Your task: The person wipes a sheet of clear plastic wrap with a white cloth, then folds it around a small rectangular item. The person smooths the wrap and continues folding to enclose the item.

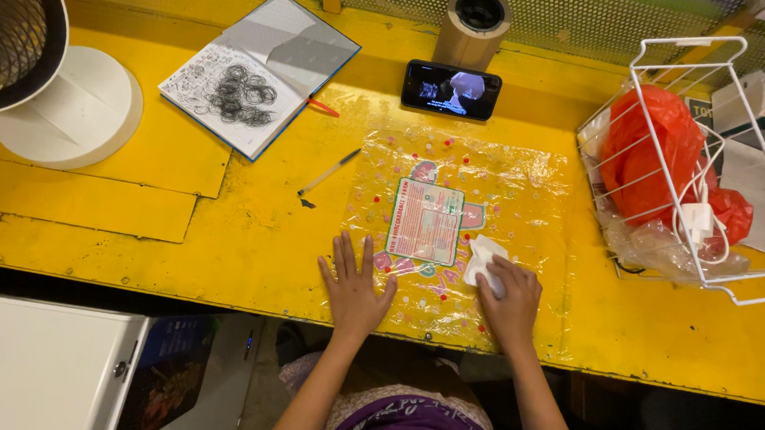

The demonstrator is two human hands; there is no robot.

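A clear plastic bag (508,192) with coloured dots and a printed label (426,219) lies flat on the yellow table (249,225). My left hand (356,286) rests flat on the bag's near left corner, fingers spread. My right hand (510,301) is closed on a white tissue (483,255) and presses it against the bag just right of the label.
A pen (328,174) lies left of the bag. An open notebook (258,73) with small black rings sits at the back left, a phone (451,90) and a tape roll (473,26) behind the bag. A white wire basket (753,231) with orange plastic stands right. A fan base (66,105) is far left.
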